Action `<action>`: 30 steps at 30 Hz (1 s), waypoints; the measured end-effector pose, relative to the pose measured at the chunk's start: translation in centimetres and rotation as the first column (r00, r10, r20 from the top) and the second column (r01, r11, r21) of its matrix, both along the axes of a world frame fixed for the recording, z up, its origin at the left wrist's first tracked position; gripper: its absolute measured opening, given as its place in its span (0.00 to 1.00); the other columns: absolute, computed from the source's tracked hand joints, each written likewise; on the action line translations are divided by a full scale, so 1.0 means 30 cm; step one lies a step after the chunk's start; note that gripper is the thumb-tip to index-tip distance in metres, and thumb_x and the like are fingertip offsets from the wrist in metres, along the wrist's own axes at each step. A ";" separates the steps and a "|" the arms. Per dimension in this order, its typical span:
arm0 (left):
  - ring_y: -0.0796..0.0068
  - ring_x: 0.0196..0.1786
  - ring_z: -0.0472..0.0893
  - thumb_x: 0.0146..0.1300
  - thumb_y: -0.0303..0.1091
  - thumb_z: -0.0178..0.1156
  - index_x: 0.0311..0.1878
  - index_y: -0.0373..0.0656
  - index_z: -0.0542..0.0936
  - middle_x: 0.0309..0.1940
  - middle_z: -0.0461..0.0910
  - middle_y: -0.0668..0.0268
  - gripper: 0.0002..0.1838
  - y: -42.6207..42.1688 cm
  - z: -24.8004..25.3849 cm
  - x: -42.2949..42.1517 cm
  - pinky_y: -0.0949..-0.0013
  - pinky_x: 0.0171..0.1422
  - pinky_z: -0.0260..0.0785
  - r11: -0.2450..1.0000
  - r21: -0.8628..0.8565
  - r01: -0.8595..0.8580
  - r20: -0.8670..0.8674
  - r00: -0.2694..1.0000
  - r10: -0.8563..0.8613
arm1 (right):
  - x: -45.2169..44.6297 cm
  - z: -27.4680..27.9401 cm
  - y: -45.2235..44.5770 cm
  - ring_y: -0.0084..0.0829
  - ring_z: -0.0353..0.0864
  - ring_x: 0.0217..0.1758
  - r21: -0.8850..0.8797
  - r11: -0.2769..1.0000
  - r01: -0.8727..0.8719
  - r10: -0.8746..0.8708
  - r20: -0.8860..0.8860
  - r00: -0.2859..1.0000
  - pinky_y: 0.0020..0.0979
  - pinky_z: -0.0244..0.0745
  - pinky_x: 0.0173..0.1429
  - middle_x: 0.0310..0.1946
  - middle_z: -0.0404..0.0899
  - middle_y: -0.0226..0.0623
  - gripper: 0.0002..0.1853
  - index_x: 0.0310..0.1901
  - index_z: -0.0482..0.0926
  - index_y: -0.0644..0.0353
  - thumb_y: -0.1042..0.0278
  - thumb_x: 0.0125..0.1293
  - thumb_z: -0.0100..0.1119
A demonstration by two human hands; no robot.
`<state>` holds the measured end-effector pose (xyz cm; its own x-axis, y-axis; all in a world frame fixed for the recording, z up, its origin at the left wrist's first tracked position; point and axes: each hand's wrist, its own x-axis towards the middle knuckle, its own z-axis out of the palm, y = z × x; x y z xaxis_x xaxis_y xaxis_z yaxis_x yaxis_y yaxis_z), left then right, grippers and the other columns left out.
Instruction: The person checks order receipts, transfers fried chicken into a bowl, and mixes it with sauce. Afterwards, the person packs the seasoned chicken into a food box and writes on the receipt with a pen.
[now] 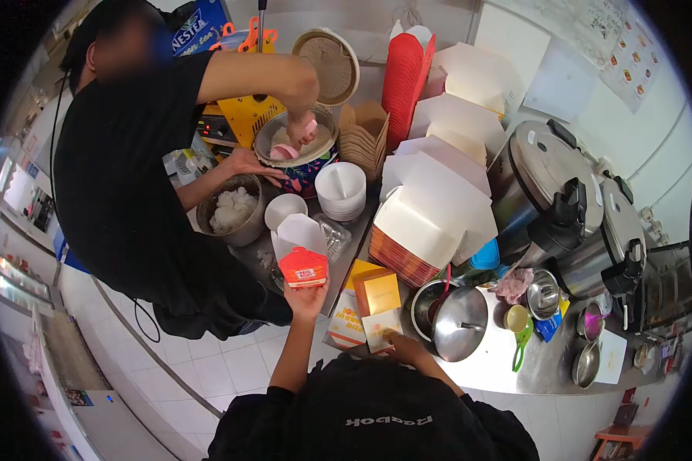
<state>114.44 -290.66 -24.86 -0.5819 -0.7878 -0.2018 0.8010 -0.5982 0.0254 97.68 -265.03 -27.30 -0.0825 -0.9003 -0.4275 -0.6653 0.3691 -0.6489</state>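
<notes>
The left forearm is extended forward from a black sleeve, and the left hand [307,301] is turned palm up, its fingers curled around the base of a red carton [304,266]. The carton is held upright above the near edge of the table [477,375], its white flap raised and a white label with red lettering, too small to be read, shown on its front. The right forearm is angled inward, and the fingertips of the right hand [401,346] are laid on the white part of an orange and white box [378,293]; whether it is gripped cannot be told. Beside it, on a yellow and white box [347,332], "in every bite" can be partly made out. "Reebok" is printed, seen upside down, on the black shirt [392,430].

Beyond the red carton, a white bowl [286,210] and a stack of white bowls [341,188] are seen, with large open cartons [430,219] to the right. Rice is being handled with a pink scoop [284,152] by another person [127,161], behind whom "NESTEA" is shown on a blue panel [197,29].
</notes>
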 end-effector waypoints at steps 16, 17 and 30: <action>0.57 0.60 0.71 0.62 0.52 0.49 0.59 0.44 0.71 0.57 0.73 0.61 0.27 0.018 0.055 -0.017 0.48 0.64 0.63 0.999 0.035 -0.027 -0.006 1.000 0.028 | -0.003 -0.033 -0.001 0.49 0.77 0.45 -0.081 0.996 -0.045 0.039 -0.069 0.997 0.45 0.71 0.46 0.41 0.76 0.46 0.16 0.42 0.71 0.58 0.54 0.61 0.56; 0.57 0.60 0.71 0.62 0.52 0.49 0.59 0.44 0.71 0.58 0.73 0.60 0.27 0.017 0.050 -0.015 0.48 0.64 0.62 0.999 0.033 -0.024 -0.006 1.000 0.024 | -0.004 -0.040 0.000 0.49 0.77 0.45 -0.089 0.995 -0.054 0.046 -0.084 0.995 0.45 0.71 0.46 0.40 0.76 0.46 0.15 0.41 0.71 0.58 0.54 0.61 0.56; 0.56 0.60 0.71 0.61 0.54 0.50 0.58 0.44 0.71 0.57 0.73 0.60 0.28 0.013 0.040 -0.017 0.48 0.64 0.64 0.999 0.043 -0.032 0.021 0.999 0.031 | -0.006 -0.074 0.009 0.48 0.76 0.49 -0.025 0.999 -0.037 0.036 -0.065 0.997 0.44 0.71 0.48 0.45 0.75 0.45 0.18 0.47 0.71 0.58 0.54 0.62 0.55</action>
<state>113.94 -290.28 -23.65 -0.5521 -0.7960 -0.2481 0.8192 -0.5733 0.0163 97.51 -264.75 -29.52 -0.0760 -0.9139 -0.3989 -0.7186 0.3275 -0.6135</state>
